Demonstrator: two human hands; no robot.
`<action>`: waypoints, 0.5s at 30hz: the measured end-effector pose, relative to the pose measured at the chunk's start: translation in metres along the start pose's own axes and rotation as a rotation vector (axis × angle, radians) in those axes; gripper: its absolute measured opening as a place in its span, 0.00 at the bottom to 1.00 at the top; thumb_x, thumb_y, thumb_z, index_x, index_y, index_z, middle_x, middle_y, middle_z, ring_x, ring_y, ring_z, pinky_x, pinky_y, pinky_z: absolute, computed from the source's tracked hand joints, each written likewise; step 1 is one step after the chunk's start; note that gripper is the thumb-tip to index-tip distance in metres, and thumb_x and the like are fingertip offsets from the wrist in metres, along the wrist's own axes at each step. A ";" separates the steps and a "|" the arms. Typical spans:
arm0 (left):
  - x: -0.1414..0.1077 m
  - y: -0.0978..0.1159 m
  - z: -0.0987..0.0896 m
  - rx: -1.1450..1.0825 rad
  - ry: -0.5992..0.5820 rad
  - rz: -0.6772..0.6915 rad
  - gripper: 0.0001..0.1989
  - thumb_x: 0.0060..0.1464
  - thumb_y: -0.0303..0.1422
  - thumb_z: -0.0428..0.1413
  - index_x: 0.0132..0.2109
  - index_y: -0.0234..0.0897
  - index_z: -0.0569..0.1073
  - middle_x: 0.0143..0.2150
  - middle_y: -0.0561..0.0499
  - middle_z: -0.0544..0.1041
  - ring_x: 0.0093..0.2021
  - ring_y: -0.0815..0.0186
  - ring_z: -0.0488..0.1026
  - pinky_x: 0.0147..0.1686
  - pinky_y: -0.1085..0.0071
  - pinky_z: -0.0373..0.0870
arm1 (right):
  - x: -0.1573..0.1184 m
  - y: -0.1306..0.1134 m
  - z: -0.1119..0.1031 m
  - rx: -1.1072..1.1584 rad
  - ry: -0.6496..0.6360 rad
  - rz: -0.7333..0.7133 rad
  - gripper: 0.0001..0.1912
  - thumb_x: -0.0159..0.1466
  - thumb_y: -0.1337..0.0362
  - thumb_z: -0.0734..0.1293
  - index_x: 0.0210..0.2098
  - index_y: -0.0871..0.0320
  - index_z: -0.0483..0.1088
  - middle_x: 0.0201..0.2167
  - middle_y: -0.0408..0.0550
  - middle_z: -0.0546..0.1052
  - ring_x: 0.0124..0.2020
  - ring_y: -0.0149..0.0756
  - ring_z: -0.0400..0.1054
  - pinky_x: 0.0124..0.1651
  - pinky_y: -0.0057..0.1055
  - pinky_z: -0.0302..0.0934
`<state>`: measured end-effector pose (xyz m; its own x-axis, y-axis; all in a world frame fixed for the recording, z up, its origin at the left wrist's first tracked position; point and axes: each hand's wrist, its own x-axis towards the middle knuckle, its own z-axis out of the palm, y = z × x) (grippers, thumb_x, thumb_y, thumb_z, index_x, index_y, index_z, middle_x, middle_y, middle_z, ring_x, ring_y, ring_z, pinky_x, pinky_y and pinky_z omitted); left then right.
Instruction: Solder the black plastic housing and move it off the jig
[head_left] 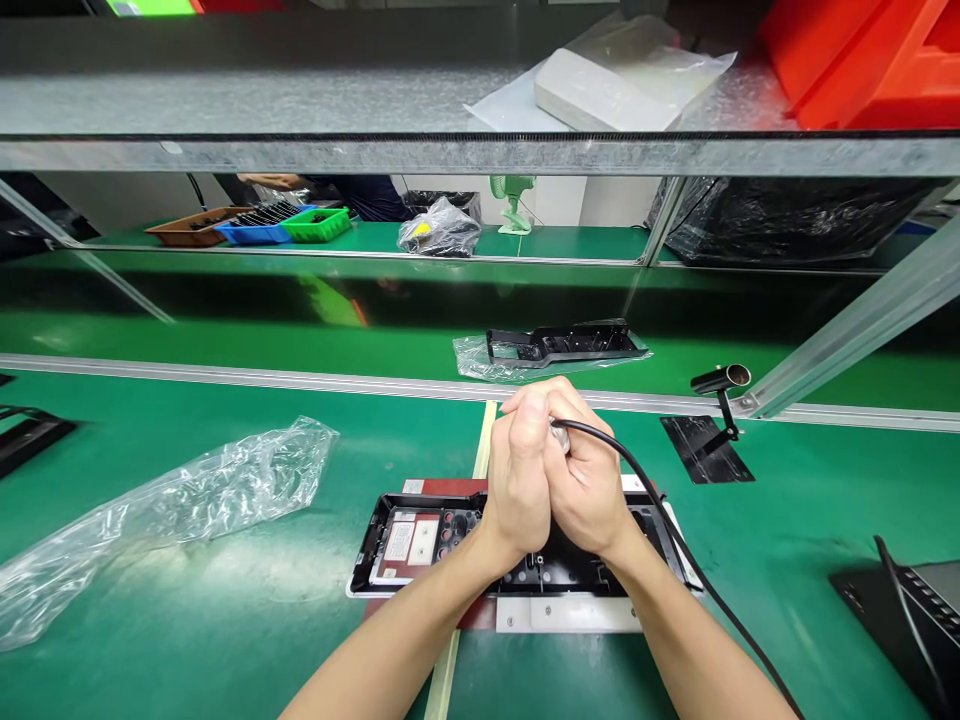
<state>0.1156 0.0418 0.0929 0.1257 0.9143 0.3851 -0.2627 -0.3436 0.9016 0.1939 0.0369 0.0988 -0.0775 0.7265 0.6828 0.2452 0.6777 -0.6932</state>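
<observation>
Both of my hands are closed together above a long black plastic housing point(577, 570). My left hand point(519, 480) presses against my right hand point(589, 480). From between the fingers shows the metallic end of a tool point(559, 437), with a black cable point(694, 560) running from it down to the right. The rest of the tool is hidden by my fingers. Under the housing lies a red and white fixture point(568, 615). A label and several round holes show in the housing's left part.
Clear plastic film point(225, 490) lies left. Another black part point(566, 344) rests on film behind a metal rail point(337, 382). A black stand with a metal tube point(720, 380) is right, near a slanted post point(862, 310). A shelf point(300, 155) crosses above; a person's arm shows beyond.
</observation>
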 end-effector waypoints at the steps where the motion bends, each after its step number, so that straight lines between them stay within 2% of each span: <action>1: 0.000 0.000 0.000 -0.023 -0.001 0.004 0.29 0.69 0.54 0.39 0.31 0.37 0.67 0.30 0.50 0.70 0.32 0.63 0.70 0.32 0.65 0.67 | 0.000 0.000 0.000 -0.001 0.000 0.000 0.08 0.70 0.68 0.60 0.33 0.55 0.65 0.38 0.45 0.74 0.41 0.36 0.67 0.46 0.38 0.60; 7: 0.001 0.000 0.000 -0.116 -0.015 -0.007 0.28 0.69 0.53 0.41 0.30 0.38 0.67 0.29 0.51 0.68 0.32 0.64 0.67 0.30 0.66 0.64 | 0.000 -0.002 0.000 -0.004 0.006 0.002 0.10 0.72 0.65 0.58 0.34 0.56 0.65 0.39 0.47 0.74 0.42 0.37 0.67 0.48 0.38 0.60; 15: 0.000 0.000 -0.002 -0.088 -0.008 -0.009 0.28 0.70 0.52 0.41 0.28 0.38 0.64 0.27 0.52 0.65 0.29 0.66 0.63 0.31 0.67 0.64 | -0.002 -0.001 0.003 0.033 0.030 0.028 0.06 0.71 0.66 0.61 0.36 0.55 0.67 0.41 0.48 0.74 0.45 0.37 0.68 0.51 0.39 0.62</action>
<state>0.1136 0.0419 0.0926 0.1363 0.9152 0.3792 -0.3448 -0.3150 0.8842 0.1911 0.0347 0.0978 -0.0422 0.7419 0.6691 0.2152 0.6608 -0.7191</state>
